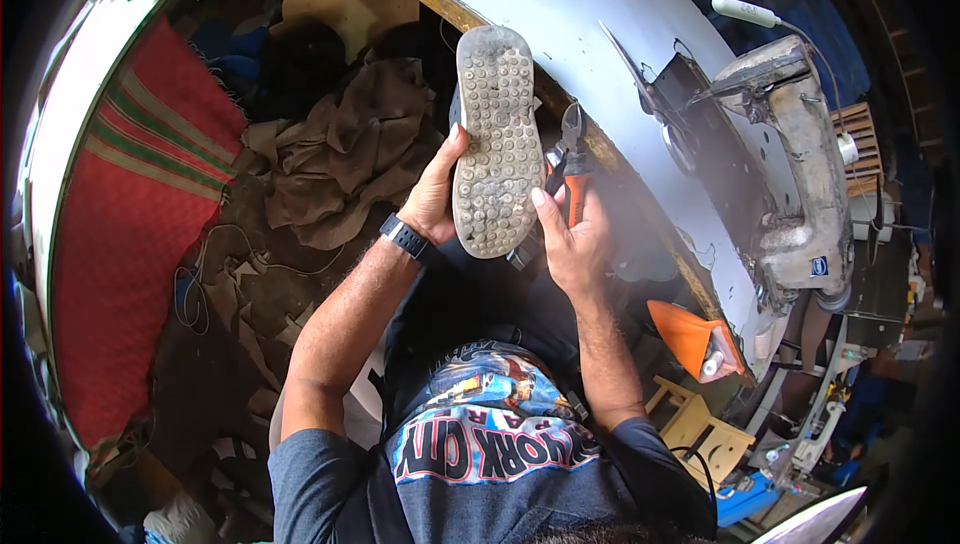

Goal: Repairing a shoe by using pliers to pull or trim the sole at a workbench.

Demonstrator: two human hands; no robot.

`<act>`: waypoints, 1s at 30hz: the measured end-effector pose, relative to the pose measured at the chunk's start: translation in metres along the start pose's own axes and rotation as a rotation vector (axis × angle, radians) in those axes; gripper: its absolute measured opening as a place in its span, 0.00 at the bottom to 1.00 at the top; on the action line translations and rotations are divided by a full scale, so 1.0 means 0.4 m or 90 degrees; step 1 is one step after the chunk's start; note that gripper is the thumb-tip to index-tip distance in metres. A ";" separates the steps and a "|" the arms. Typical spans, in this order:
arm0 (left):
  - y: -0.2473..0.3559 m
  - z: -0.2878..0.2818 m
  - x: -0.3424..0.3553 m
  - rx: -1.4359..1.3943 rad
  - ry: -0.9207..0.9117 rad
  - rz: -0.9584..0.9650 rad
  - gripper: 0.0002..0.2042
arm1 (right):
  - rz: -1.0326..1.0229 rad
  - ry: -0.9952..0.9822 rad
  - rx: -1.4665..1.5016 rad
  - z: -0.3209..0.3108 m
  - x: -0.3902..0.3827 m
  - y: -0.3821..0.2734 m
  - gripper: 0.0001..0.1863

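Observation:
A shoe (495, 144) is held up in front of me with its worn, studded beige sole facing me. My left hand (437, 189) is closed around its left side, the thumb lying along the edge. The shoe's upper is mostly hidden behind the sole. At the lower right edge of the sole, my right hand (578, 239) is closed on a pair of pliers (573, 169) with orange and black handles. Their metal jaws point up and away from me, beside the shoe. My right thumb touches the sole's edge.
A white worktable (560, 4) with a worn wooden edge runs along the right, bearing large scissors (655, 99) and a sewing machine (805, 164). An orange holder (690, 339) sits by its near corner. Brown cloth (345, 144) and red striped fabric (130, 244) lie left.

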State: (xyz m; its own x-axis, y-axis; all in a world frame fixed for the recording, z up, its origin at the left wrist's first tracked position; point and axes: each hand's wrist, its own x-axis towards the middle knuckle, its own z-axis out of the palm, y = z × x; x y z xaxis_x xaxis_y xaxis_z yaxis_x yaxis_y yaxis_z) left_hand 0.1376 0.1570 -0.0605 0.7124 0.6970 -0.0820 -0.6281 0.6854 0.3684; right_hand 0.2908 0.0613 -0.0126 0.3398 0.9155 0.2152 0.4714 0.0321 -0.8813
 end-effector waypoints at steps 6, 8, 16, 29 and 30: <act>0.000 -0.008 -0.003 0.019 -0.033 0.006 0.39 | 0.050 -0.033 -0.031 -0.011 0.001 -0.002 0.23; -0.005 -0.012 0.000 0.023 -0.033 0.002 0.39 | -0.001 -0.029 -0.043 -0.011 0.001 0.003 0.25; 0.005 -0.004 -0.005 0.044 -0.003 0.047 0.40 | -0.001 -0.139 -0.094 -0.048 -0.028 -0.019 0.20; 0.030 -0.045 -0.001 0.015 -0.017 0.065 0.40 | 0.460 -0.501 0.517 -0.147 -0.105 0.045 0.14; 0.028 -0.050 0.000 0.015 -0.017 0.065 0.40 | 0.475 -0.505 0.538 -0.147 -0.106 0.048 0.15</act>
State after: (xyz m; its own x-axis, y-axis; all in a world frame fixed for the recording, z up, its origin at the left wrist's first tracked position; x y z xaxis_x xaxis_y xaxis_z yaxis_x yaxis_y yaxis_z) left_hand 0.1243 0.1688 -0.0747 0.6539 0.7564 -0.0184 -0.6900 0.6061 0.3957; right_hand 0.3334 -0.0007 -0.0139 -0.3935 0.7955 -0.4608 -0.3461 -0.5925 -0.7274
